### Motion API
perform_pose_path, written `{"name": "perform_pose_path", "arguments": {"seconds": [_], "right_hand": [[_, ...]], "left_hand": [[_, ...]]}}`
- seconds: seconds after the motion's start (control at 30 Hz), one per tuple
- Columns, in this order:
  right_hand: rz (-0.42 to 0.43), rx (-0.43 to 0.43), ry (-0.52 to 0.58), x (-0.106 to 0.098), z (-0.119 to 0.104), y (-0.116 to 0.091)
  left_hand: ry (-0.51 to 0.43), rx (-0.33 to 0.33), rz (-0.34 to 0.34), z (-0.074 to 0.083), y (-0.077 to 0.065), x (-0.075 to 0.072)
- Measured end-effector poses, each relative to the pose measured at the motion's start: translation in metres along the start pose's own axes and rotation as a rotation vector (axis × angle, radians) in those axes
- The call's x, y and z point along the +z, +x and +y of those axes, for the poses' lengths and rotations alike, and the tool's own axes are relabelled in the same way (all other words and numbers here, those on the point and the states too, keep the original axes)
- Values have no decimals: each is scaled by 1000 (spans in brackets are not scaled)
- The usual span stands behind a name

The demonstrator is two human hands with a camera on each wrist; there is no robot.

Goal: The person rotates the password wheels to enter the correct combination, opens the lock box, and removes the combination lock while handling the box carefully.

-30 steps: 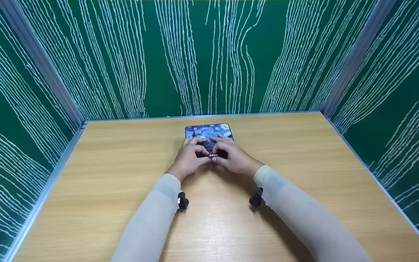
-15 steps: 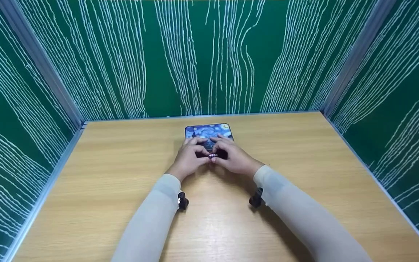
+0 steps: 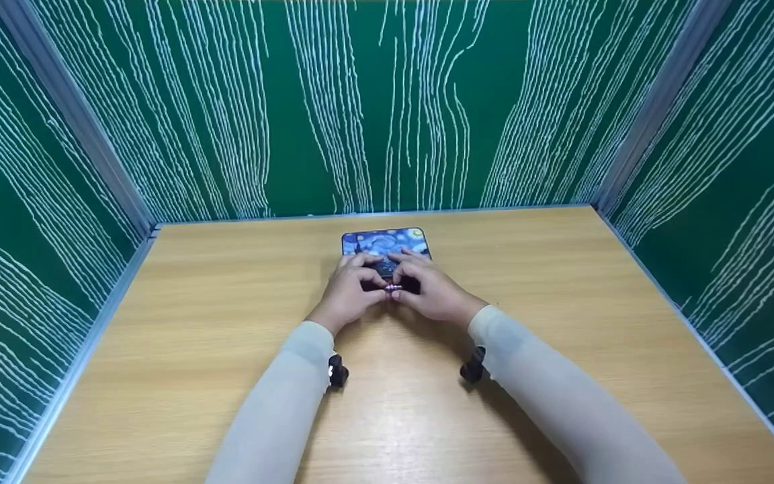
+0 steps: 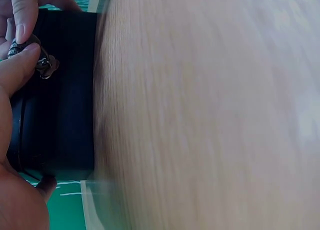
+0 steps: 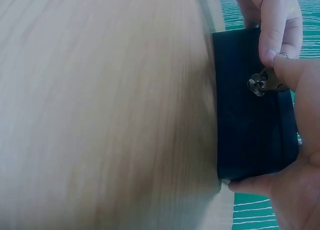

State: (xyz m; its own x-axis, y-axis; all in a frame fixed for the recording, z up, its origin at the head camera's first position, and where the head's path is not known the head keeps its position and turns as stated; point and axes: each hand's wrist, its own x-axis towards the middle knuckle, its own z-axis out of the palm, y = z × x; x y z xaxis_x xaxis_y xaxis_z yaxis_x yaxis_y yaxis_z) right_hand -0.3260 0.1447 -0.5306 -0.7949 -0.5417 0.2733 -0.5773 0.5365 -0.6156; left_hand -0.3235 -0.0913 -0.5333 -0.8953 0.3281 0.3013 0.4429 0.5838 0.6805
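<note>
A dark box [image 3: 385, 242] with a blue starry-night painting on its lid stands toward the back of the table. On its front hangs a small combination padlock [image 4: 15, 49], its shackle passing through a metal clasp [image 5: 256, 85]. My left hand [image 3: 352, 290] pinches the padlock between thumb and index finger. From the other side, my right hand [image 3: 433, 290] pinches it too, fingertips close to those of the left. Other fingers of both hands rest on the lid and along the box's sides. Fingertips cover part of the padlock's dials.
The wooden table [image 3: 226, 289] spreads around the box on all sides. Green panels [image 3: 306, 134] with white wavy lines rise at the back and both sides, framed by grey metal posts [image 3: 656, 107]. A small black camera sits at each wrist.
</note>
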Motion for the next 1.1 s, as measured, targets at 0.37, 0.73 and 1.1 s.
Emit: {"name": "perform_pose_path", "arguments": {"seconds": [0.37,0.73,1.1], "right_hand": [[-5,4,0,0,-1,1],[-23,20,-13,-1,-3,0],[-6,1,3,-1,-4,0]], "left_hand": [[7,-24,-9,0,0,-1],[13,-35,-18,-1,1,0],[17,-39,-19,2,0,-1]]}}
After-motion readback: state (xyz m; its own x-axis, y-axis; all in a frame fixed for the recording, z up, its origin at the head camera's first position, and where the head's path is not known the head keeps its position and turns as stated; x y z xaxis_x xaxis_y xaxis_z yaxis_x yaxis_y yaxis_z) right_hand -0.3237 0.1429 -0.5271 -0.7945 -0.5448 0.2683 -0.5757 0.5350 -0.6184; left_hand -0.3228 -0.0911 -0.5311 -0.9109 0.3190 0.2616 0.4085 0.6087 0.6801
